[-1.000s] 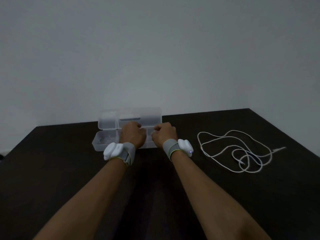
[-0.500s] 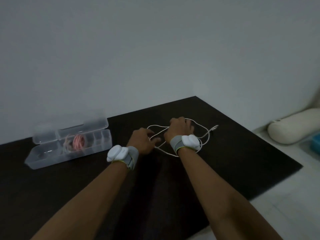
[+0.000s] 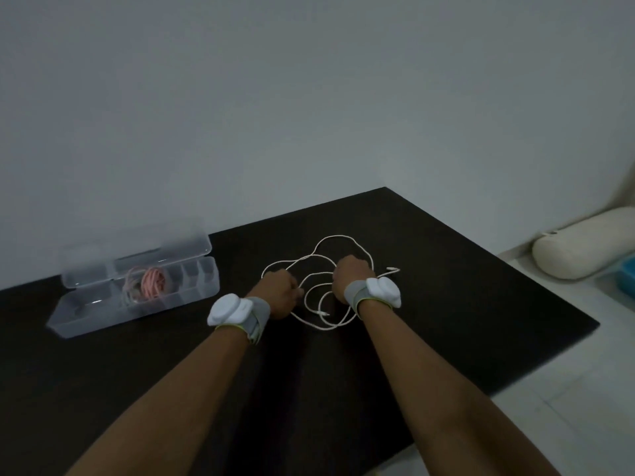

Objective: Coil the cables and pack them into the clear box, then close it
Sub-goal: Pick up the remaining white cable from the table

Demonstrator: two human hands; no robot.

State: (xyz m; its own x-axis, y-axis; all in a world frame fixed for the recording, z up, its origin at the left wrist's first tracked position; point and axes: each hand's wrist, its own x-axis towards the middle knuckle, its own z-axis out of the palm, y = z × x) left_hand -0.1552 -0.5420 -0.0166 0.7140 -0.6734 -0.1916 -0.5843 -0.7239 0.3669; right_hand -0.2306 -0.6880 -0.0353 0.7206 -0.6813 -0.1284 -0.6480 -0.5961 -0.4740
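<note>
A white cable (image 3: 319,257) lies in loose loops on the dark table (image 3: 464,304), one plug end pointing right. My left hand (image 3: 280,293) is curled at the loops' left side and pinches a strand. My right hand (image 3: 350,278) is curled over the middle of the loops, gripping the cable; its fingers are hidden. The clear box (image 3: 206,290) stands open at the left, lid tipped back, with a coiled pink cable (image 3: 154,283) in a middle compartment.
The table's right edge runs close beside the cable, with pale floor beyond it. A cream bolster cushion (image 3: 584,242) and a blue container (image 3: 627,280) lie on the floor at the far right. A grey wall stands behind the table.
Both hands left the box and went right to the white cable, and the view swung right with them. In the last half second the cable loops have been drawn nearer to me.
</note>
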